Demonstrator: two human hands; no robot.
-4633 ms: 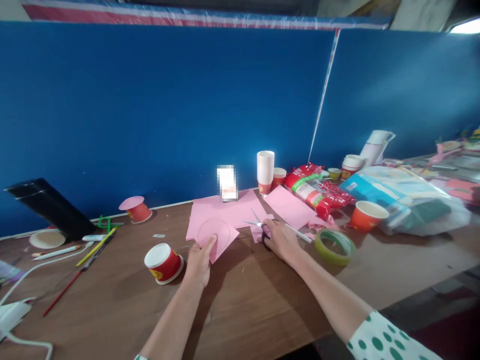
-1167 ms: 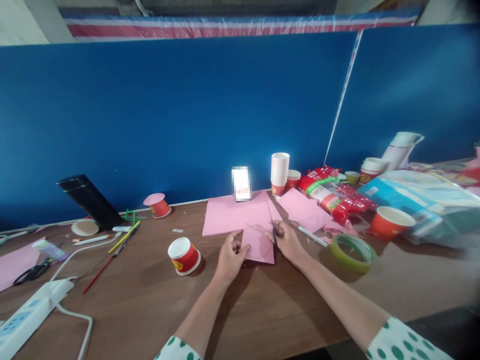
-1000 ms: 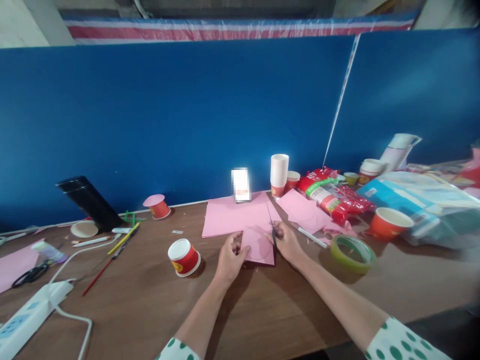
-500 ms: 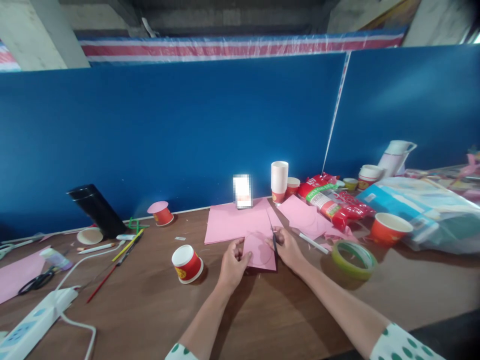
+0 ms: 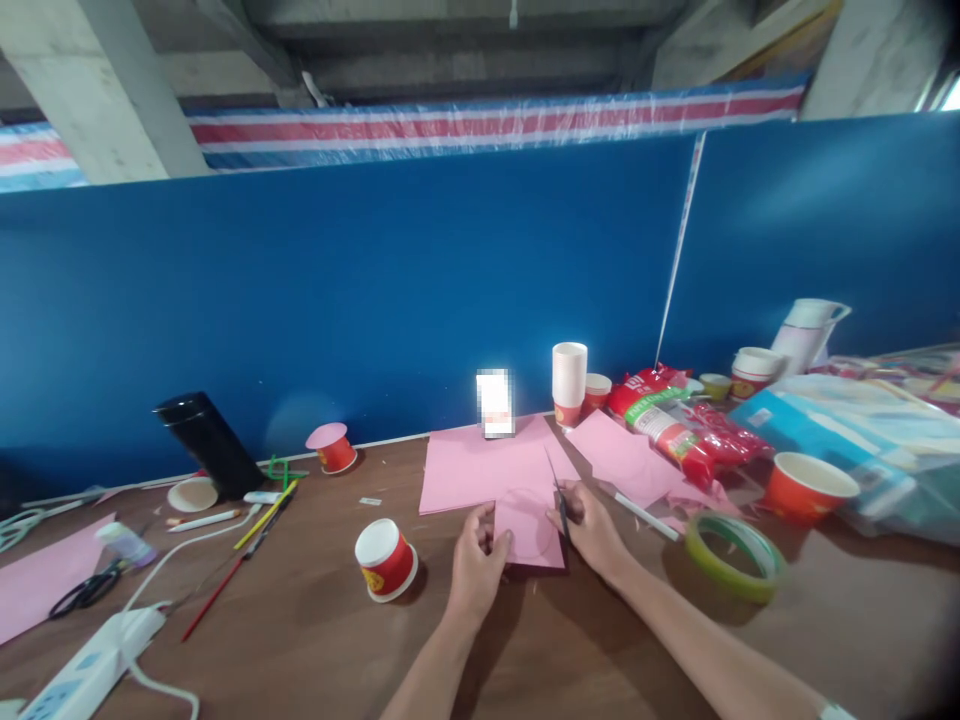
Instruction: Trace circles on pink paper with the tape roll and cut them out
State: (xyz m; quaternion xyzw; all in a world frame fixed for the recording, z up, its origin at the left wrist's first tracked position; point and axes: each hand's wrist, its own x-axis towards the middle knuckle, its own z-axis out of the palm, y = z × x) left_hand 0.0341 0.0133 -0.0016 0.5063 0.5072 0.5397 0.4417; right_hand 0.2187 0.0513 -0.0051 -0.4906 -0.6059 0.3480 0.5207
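My left hand (image 5: 478, 560) pinches the left edge of a small pink paper square (image 5: 529, 532) with a circle drawn on it, just above the brown table (image 5: 300, 640). My right hand (image 5: 592, 525) is closed on scissors (image 5: 559, 487), whose blades point up and away along the paper's right edge. A larger pink sheet (image 5: 480, 465) lies flat behind the square. An upturned red paper cup (image 5: 385, 560) stands to the left of my left hand.
A green tape roll (image 5: 735, 568), an orange cup (image 5: 810, 487), a red packet (image 5: 686, 435) and stacked cups (image 5: 568, 383) sit to the right and behind. Left are a black flask (image 5: 210, 445), pencils, black scissors (image 5: 86, 590) and a power strip (image 5: 90, 668). A blue partition (image 5: 337, 300) backs the table.
My head has tilted up, so everything sits lower in view. Since 4.6 s ago the right hand has lifted the scissors off the table to the paper's right edge, and the left hand holds the square.
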